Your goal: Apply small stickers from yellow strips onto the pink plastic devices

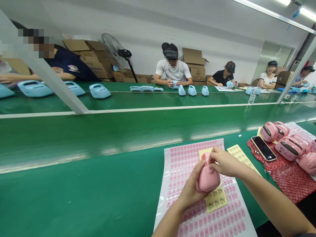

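Observation:
My left hand (192,189) is wrapped round a pink plastic device (208,181) with a rounded body and a carrying handle, holding it tilted. The bent fingers of my right hand (223,161) are pinched together against its handle and upper side; anything between the fingertips is hidden. Beneath both hands lies a white sheet (167,171) covered in rows of pink oval stickers. A yellow label sheet (216,201) with printed marks rests on top of it, partly under the device.
Another yellow label sheet (238,153) lies to the right. Beyond it a phone (263,148) and several finished-looking pink devices (289,148) sit on red bubble wrap (293,184). Blue devices (99,91) and a plastic bottle (252,97) stand across the green table (98,197), where co-workers sit.

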`<action>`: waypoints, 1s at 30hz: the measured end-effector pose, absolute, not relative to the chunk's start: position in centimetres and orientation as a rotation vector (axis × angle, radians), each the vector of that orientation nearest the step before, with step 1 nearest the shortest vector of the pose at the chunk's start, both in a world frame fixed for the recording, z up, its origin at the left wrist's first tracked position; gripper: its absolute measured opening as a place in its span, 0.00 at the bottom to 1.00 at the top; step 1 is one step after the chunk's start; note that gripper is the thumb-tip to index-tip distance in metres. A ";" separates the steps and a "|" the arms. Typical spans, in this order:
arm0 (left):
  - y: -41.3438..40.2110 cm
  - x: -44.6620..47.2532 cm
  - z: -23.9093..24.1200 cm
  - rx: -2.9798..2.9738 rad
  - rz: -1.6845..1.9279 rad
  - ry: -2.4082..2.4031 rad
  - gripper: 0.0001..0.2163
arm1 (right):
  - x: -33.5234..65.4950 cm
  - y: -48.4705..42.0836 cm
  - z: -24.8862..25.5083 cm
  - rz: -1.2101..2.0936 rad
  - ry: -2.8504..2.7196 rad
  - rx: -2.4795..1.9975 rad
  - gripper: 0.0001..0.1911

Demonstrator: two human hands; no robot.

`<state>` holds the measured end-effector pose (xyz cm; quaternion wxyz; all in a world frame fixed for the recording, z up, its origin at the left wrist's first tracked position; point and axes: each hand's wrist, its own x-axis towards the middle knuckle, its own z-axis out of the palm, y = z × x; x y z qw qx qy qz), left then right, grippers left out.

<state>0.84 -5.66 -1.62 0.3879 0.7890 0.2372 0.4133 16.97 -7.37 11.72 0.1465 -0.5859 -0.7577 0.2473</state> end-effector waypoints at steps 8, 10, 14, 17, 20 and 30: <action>-5.7 0.9 -1.5 2.010 1.074 0.616 0.39 | 17.3 -7.7 10.6 0.801 -2.013 -1.588 0.13; -5.8 1.0 -1.5 2.030 1.099 0.610 0.39 | 17.6 -7.7 10.0 0.873 -1.953 -1.518 0.24; -5.9 1.0 -1.4 2.076 1.174 0.596 0.37 | 17.9 -7.3 8.1 1.030 -1.828 -1.368 0.31; -6.1 0.7 -1.2 2.070 1.228 0.597 0.36 | 18.0 -6.5 6.4 1.112 -1.657 -1.340 0.25; -6.5 0.4 -1.3 1.996 1.196 0.638 0.40 | 18.2 -5.6 4.7 1.138 -1.521 -1.320 0.22; -6.5 1.3 -1.8 1.586 1.057 0.925 0.43 | 19.9 -2.8 3.6 1.151 -1.151 -1.337 0.20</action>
